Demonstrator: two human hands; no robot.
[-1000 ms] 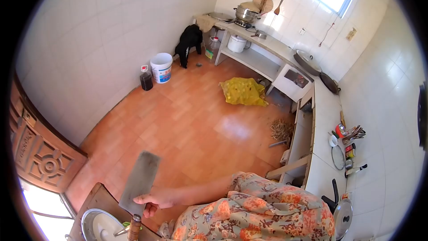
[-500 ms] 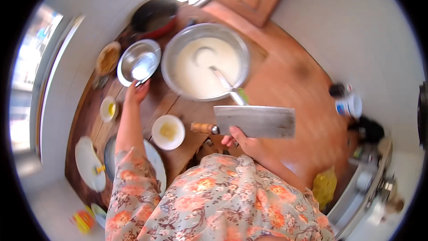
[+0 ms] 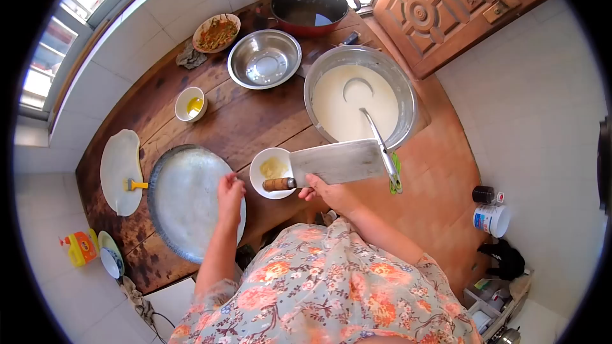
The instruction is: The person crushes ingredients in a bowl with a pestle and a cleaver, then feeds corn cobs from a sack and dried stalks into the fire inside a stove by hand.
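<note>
My right hand (image 3: 320, 189) grips a cleaver (image 3: 338, 161) by the lower edge of its blade near the wooden handle, holding it level over the table's front edge. The cleaver partly covers a small white bowl (image 3: 258, 164) with a pale yellow paste. My left hand (image 3: 231, 194) is over the right rim of a large round metal tray (image 3: 191, 197). Its fingers are curled together, and what they hold, if anything, is hidden. Beyond the cleaver is a big metal basin (image 3: 408, 111) of creamy white batter, with a ladle (image 3: 371, 121) resting in it.
A shiny metal bowl (image 3: 264, 60), a dark pan (image 3: 309, 9), a bowl of chopped food (image 3: 215, 33) and a small bowl of yellow oil (image 3: 191, 104) stand farther back. At left lies a pale curved board (image 3: 120, 175) with a yellow-handled brush (image 3: 137, 185). A carved wooden door (image 3: 421, 16) stands behind.
My left hand has left the metal bowl and come back toward me to the tray's rim. The cleaver remains in my right hand, now in front of the white bowl. The view has turned.
</note>
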